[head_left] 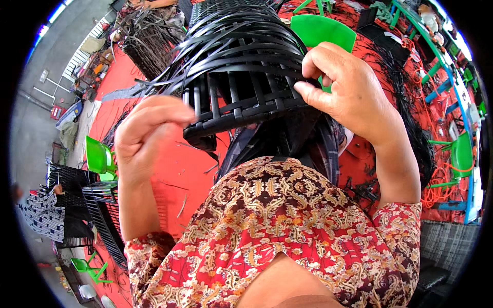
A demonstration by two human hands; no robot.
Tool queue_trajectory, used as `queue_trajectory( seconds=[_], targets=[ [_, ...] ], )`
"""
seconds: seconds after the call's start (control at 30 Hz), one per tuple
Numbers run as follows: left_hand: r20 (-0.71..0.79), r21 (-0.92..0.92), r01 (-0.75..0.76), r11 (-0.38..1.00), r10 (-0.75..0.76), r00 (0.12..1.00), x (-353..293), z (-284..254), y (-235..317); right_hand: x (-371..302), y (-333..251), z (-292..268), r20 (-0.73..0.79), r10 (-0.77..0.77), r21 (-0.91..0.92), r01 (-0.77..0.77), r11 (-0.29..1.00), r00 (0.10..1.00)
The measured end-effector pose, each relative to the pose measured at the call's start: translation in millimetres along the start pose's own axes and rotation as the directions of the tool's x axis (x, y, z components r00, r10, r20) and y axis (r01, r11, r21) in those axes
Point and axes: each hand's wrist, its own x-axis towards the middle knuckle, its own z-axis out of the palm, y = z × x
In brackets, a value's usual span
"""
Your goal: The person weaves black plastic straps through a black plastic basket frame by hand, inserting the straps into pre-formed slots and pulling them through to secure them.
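Observation:
A black frame (241, 110) with bars and flat strips woven over and under them lies in front of me, its near edge toward my body. Many loose flat black strips (231, 51) arch across its top, with free ends fanning out to the left. At the frame's right edge, the thumb and index finger of my right hand (344, 87) close on a black strip. My left hand (149, 131) hovers by the left corner with bent fingers; its fingertips are smeared by motion, so whether it holds anything is unclear.
A green chair (326, 31) stands just beyond my right hand, another green chair (100, 156) at left. Bundled dark strips (149, 41) are heaped at far left. Strip scraps litter the red floor (169, 190). A person in patterned clothing (43, 213) is at far left, near black woven furniture.

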Motion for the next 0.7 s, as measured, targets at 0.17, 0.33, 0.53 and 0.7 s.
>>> queue_trajectory(
  seconds=[0.17, 0.33, 0.53, 0.7],
  targets=[
    [0.257, 0.164, -0.13, 0.978, 0.085, 0.963, 52, 22, -4, -2, 0, -2, -0.086, -0.12, -0.315, 0.087, 0.945, 0.989],
    [0.415, 0.161, -0.183, 0.97, 0.102, 0.904, 77, 36, -14, -5, 7, -15, -0.2, -0.093, -0.13, 0.068, 0.989, 0.975],
    [0.522, 0.193, -0.358, 0.914, 0.213, 0.826, 104, 54, -14, 0, 32, -34, -0.115, 0.272, 0.861, -0.041, 0.508, 0.955],
    [0.585, 0.26, -0.313, 0.914, 0.109, 0.804, 113, 57, -25, 0, 59, -94, -0.295, 0.268, 0.94, 0.329, -0.092, 0.917]
  ],
)
